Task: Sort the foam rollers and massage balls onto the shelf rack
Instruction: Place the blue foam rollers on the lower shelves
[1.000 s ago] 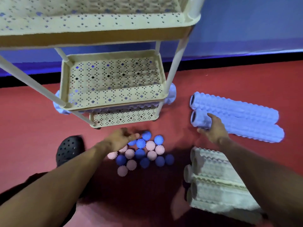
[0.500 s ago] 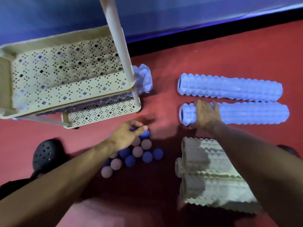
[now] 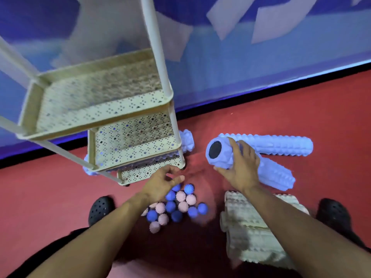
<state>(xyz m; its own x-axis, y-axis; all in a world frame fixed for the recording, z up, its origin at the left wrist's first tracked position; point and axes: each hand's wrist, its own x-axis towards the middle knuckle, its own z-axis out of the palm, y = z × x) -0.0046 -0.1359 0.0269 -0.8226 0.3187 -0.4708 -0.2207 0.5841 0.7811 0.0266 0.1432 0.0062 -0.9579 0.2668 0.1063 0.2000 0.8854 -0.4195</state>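
Pale blue foam roller [image 3: 249, 159], ridged/knobby surface, dark hollow core visible at near end, is grasped by the right hand [image 3: 240, 167]: fingers curled over the top, thumb under the near end. Near end is lifted and tilted up toward the camera; far end extends behind and to the right of the grip, down to the red floor [image 3: 301, 109]. A 2nd blue roller [image 3: 281, 144] lies flat on the floor just beyond the grip, behind the held one. A 3rd blue roller [image 3: 186, 140] is seen left of the grip, lying across the lowest tier of the shelf rack [image 3: 104, 109], both ends sticking out past the rack sides. Cream rollers [image 3: 253, 231] are stacked below the grip, under the right forearm; approx 4, exact count cannot be told due to blur. Left hand [image 3: 160, 183] is held loose, fingers relaxed, nothing gripped, hovering over the pile of spiky massage balls [image 3: 174, 207], well left of the grip. Balls counted approx: 7 blue, 7 pink, some hidden under the hand. Rack is cream, perforated, 3 tiers visible, w/ upper 2 tiers holding nothing visible. Black perforated clogs [image 3: 100, 207] are seen at both sides, 2 total.
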